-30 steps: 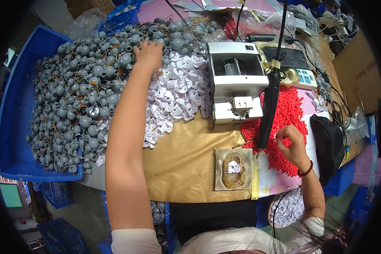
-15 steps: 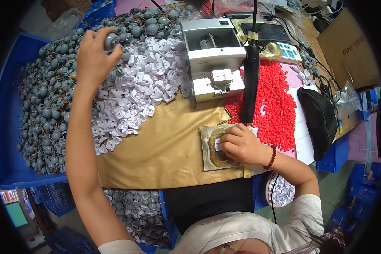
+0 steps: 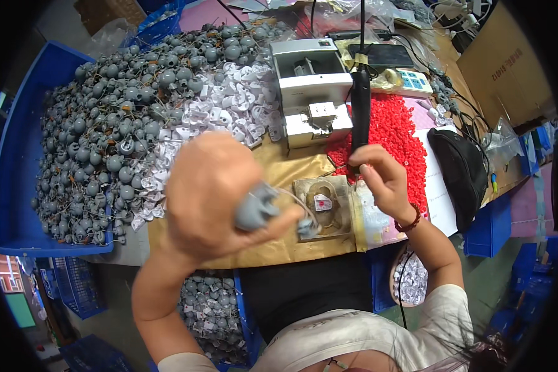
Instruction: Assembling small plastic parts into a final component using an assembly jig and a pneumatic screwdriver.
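Observation:
My left hand, blurred by motion, is closed around a grey round lamp holder in front of the white parts. From the holder a thin wire runs to a small grey piece, which hangs over the near left of a square metal fixture. In the fixture's recess lies a white plastic part with a red piece on it. My right hand has its fingers curled at the lower end of a hanging black electric screwdriver, beside red caps.
Grey round holders and white parts are heaped at left, with a blue tray under them. Behind the fixture stands a silver machine. A black pouch and a carton are at right.
My left hand has come from the far grey heap toward the fixture with the lamp holder. My right hand has left the fixture and moved to the screwdriver's lower end, uncovering the white part.

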Action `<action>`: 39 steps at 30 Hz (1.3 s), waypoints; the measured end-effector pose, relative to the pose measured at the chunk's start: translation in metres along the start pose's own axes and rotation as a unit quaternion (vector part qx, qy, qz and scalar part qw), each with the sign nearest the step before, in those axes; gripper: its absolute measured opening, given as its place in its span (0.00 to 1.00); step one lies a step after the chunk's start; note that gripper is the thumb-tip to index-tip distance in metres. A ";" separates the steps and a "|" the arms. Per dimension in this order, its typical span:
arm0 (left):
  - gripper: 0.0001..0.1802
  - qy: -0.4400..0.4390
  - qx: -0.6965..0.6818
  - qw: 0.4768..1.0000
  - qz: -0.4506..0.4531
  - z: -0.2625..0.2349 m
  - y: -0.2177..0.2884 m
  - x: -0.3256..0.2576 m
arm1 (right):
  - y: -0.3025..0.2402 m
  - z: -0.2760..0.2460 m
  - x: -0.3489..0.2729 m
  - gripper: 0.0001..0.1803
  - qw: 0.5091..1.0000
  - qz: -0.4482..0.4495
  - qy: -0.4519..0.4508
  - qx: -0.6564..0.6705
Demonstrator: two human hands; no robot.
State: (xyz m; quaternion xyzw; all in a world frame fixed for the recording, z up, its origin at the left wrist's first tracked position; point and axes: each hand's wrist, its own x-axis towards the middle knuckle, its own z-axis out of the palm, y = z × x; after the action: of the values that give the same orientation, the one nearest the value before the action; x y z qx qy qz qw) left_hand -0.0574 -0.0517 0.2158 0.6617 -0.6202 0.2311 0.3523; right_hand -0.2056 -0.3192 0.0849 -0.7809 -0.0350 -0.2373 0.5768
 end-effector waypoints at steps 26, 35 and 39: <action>0.16 -0.148 -0.091 0.921 -0.348 0.139 0.074 -0.131 | 0.027 0.033 -0.028 0.19 0.875 -0.152 -0.258 -0.381; 0.16 -0.163 -0.081 0.914 -0.363 0.138 0.072 -0.136 | 0.011 0.030 -0.022 0.21 0.827 -0.136 -0.331 -0.434; 0.24 -0.183 0.024 0.924 -0.334 0.138 0.068 -0.131 | 0.004 0.024 -0.030 0.25 0.806 -0.102 -0.345 -0.471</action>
State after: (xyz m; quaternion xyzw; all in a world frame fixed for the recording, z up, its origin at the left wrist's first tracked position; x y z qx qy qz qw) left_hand -0.1586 -0.0686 0.0416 0.8696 -0.4110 -0.0109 0.2734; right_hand -0.2231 -0.2920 0.0641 -0.9789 -0.1951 0.0034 0.0609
